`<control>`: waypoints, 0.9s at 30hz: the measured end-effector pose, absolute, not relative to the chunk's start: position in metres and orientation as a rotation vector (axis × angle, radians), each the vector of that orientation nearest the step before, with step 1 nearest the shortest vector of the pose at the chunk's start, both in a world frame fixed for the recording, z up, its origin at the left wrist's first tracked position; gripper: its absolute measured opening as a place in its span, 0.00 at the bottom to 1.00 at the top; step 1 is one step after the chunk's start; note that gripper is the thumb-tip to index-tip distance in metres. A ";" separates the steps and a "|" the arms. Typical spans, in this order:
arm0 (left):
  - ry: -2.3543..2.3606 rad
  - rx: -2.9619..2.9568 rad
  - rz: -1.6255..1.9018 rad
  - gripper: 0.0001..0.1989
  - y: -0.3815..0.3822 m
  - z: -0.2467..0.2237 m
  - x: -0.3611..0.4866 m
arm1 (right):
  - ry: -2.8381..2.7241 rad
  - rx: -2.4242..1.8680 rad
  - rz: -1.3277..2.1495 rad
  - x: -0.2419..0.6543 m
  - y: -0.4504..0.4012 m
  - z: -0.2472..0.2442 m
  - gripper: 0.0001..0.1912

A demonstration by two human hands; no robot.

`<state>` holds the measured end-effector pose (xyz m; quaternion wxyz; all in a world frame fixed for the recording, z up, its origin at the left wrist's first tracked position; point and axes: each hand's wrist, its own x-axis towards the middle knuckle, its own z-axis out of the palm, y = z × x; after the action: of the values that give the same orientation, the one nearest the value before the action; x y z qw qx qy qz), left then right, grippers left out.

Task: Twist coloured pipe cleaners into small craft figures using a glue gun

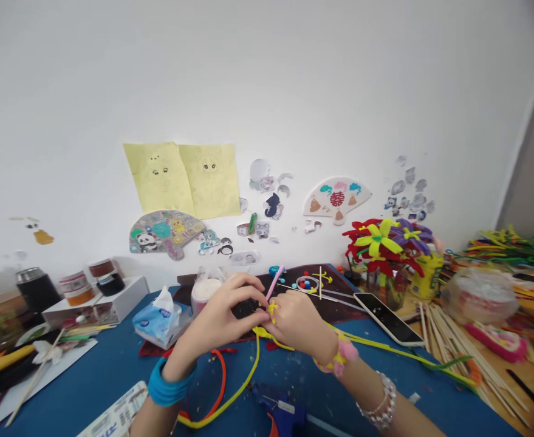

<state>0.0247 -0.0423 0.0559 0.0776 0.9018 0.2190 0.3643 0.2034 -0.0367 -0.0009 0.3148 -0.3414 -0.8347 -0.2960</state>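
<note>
My left hand (232, 312) comes in with fingers arched, its thumb and fingertips pinching at a small yellow pipe-cleaner piece (273, 311). My right hand (296, 321) is closed around the same piece, the two hands almost touching. From between them a pink stem (274, 283) sticks up at a tilt; which hand grips it I cannot tell. A long yellow pipe cleaner (256, 358) hangs below the hands and loops over the blue mat, beside a red-orange one (222, 379). The ends inside my fingers are hidden.
A blue glue gun (285, 413) lies in front. Left stands a tissue pack (160, 320). Behind the hands, small pompoms fill a round dish (307, 283). To the right are a phone (387, 320), a vase of pipe-cleaner flowers (380, 243) and wooden sticks (462, 352).
</note>
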 end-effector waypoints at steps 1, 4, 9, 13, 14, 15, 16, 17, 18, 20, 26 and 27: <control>0.691 2.725 1.136 0.04 -0.043 0.054 0.026 | -2.199 -0.931 -0.757 0.204 -0.037 -0.001 0.14; 0.808 2.752 1.168 0.06 -0.043 0.049 0.034 | -2.188 -1.051 -0.637 0.203 -0.037 0.001 0.11; 0.984 2.618 1.161 0.08 -0.039 0.039 0.046 | -2.144 -1.233 -0.423 0.202 -0.040 0.007 0.14; 0.986 2.585 1.168 0.04 -0.036 0.032 0.053 | -2.109 -1.315 -0.436 0.203 -0.040 0.007 0.22; 0.978 2.595 1.165 0.04 -0.036 0.031 0.054 | -2.107 -1.319 -0.438 0.203 -0.040 0.006 0.22; 0.983 2.609 1.168 0.04 -0.035 0.029 0.054 | -2.106 -1.320 -0.436 0.203 -0.040 0.005 0.22; 1.000 2.623 1.180 0.04 -0.035 0.028 0.055 | -2.107 -1.321 -0.432 0.202 -0.040 0.005 0.22; 1.022 2.633 1.195 0.05 -0.034 0.027 0.055 | -2.110 -1.323 -0.425 0.202 -0.041 0.004 0.22; 1.038 2.638 1.211 0.05 -0.032 0.025 0.054 | -2.115 -1.329 -0.413 0.201 -0.041 0.004 0.20; 1.048 2.634 1.248 0.05 -0.029 0.023 0.054 | -2.139 -1.358 -0.377 0.200 -0.043 0.004 0.17; 1.016 2.607 1.335 0.04 -0.025 0.020 0.054 | -2.221 -1.405 -0.294 0.200 -0.046 0.009 0.13; 0.973 2.604 1.349 0.03 -0.025 0.021 0.054 | -2.241 -1.393 -0.275 0.202 -0.046 0.009 0.14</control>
<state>0.0540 -0.0250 0.0211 0.0257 0.8425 0.3148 0.4363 0.2020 -0.0461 0.0091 0.2418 -0.5093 -0.8198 -0.1006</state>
